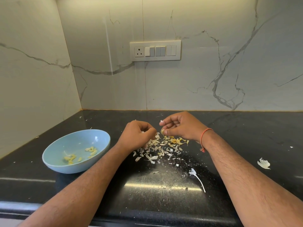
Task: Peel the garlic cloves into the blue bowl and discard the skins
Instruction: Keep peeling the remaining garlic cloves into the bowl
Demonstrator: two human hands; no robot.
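Clove in hand: a small yellowish garlic clove (162, 131) is pinched at the fingertips of the right hand (182, 126), just above the pile on the black counter (246, 128).
Right hand grip: thumb and fingers are curled and pressed on the clove; a white scrap of skin (162, 121) sticks to a raised finger.
Left hand grip: the left hand (137, 135) is curled, fingertips down close to the clove; I cannot tell if it pinches a skin.
Skins: the pile of skins (162, 148) lies under both hands; I judge them very light and papery, easy to scatter or cling to the fingers.
Handling of the clove: I judge it small, firm and a little slippery when bare; best held at the sides, with the skin pulled from one end.
Blue bowl: the blue bowl (54, 163) stands near the left forearm, with some peeled cloves (82, 154) inside.
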